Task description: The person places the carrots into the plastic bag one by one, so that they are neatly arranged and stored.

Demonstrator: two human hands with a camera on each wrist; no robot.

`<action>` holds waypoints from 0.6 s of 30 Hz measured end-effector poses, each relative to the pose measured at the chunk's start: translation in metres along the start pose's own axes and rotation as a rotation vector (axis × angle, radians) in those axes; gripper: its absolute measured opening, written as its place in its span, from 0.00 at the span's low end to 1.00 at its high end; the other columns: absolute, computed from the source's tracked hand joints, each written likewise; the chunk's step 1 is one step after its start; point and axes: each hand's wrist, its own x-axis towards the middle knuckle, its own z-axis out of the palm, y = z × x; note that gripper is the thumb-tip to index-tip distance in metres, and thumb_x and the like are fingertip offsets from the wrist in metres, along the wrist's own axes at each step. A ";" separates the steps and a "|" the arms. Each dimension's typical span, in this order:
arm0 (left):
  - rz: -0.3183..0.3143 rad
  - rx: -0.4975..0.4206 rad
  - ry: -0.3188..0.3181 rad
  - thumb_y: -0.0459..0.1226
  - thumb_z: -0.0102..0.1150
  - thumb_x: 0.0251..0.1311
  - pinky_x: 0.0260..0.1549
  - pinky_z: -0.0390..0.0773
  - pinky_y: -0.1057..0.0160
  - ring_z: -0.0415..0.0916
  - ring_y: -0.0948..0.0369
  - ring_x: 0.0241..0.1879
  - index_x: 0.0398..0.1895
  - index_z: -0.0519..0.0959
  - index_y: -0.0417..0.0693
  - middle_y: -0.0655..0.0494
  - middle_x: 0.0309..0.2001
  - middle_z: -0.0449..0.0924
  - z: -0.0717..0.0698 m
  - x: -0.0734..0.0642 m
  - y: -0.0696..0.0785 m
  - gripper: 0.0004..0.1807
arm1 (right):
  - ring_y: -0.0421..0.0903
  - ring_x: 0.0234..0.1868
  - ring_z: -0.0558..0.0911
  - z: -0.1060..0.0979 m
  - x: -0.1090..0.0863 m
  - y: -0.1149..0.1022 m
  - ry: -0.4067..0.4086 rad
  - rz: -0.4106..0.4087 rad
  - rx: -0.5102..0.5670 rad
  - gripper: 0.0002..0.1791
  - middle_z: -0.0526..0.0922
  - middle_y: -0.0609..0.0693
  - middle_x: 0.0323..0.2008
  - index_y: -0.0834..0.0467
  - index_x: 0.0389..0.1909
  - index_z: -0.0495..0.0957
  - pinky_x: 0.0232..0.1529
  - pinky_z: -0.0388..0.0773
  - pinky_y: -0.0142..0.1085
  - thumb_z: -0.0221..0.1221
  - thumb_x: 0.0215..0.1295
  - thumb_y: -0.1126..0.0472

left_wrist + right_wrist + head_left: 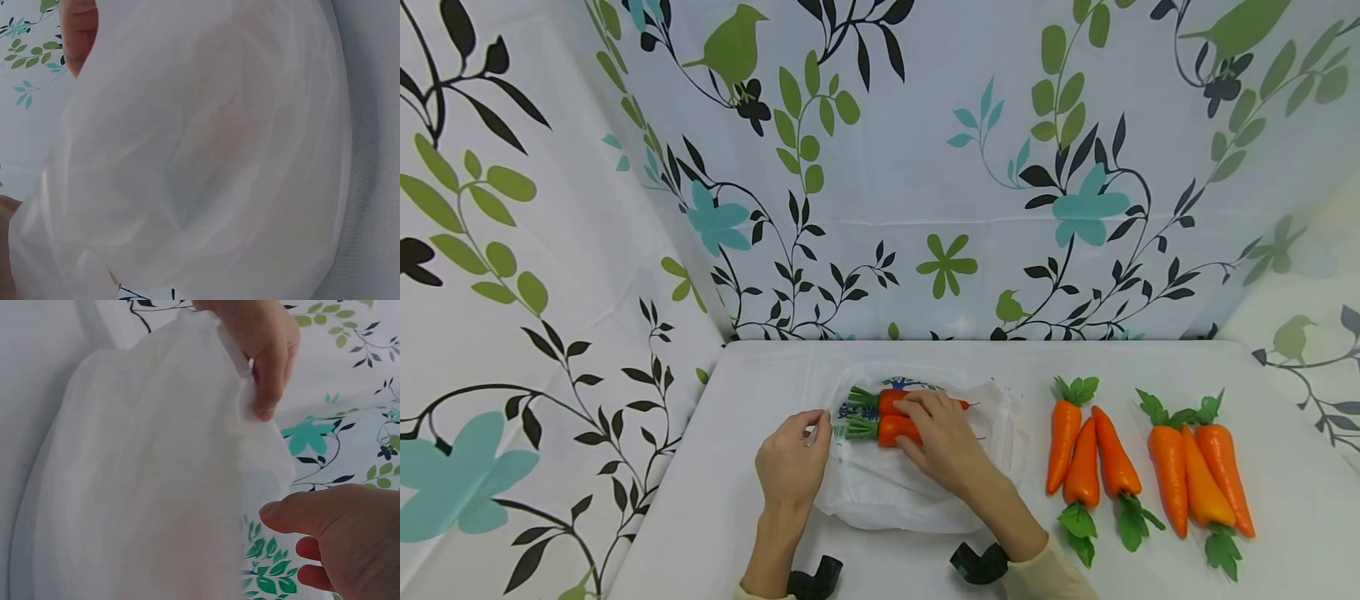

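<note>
Pinching the white bag at its left side with the left hand; hovering the empty, relaxed right hand above two carrots lying inside; ideally holding the mouth wide without tugging.

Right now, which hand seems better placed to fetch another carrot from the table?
Probably the right hand: it is nearer the six carrots lying to the right, while the left hand grips the white bag.

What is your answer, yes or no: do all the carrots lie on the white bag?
No, six carrots lie on the table, to the right of the white bag.
</note>
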 end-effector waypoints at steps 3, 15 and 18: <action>0.000 0.003 0.002 0.34 0.65 0.49 0.19 0.79 0.58 0.81 0.57 0.19 0.27 0.85 0.41 0.50 0.26 0.86 0.000 0.000 0.000 0.04 | 0.48 0.52 0.73 -0.006 0.001 -0.002 0.036 -0.023 0.006 0.24 0.76 0.51 0.52 0.55 0.52 0.76 0.56 0.72 0.42 0.67 0.53 0.55; 0.004 0.001 -0.003 0.35 0.64 0.50 0.18 0.79 0.59 0.81 0.58 0.19 0.27 0.85 0.42 0.51 0.26 0.86 0.001 -0.001 -0.002 0.05 | 0.47 0.53 0.73 -0.028 0.003 -0.005 0.082 -0.038 0.024 0.24 0.76 0.51 0.52 0.57 0.53 0.75 0.55 0.73 0.41 0.66 0.55 0.56; 0.009 -0.004 0.000 0.34 0.64 0.51 0.18 0.79 0.59 0.81 0.58 0.19 0.27 0.85 0.42 0.51 0.26 0.86 0.001 -0.001 -0.002 0.05 | 0.46 0.53 0.73 -0.034 0.003 -0.004 0.084 -0.024 0.040 0.25 0.75 0.50 0.52 0.56 0.54 0.75 0.53 0.73 0.41 0.65 0.55 0.55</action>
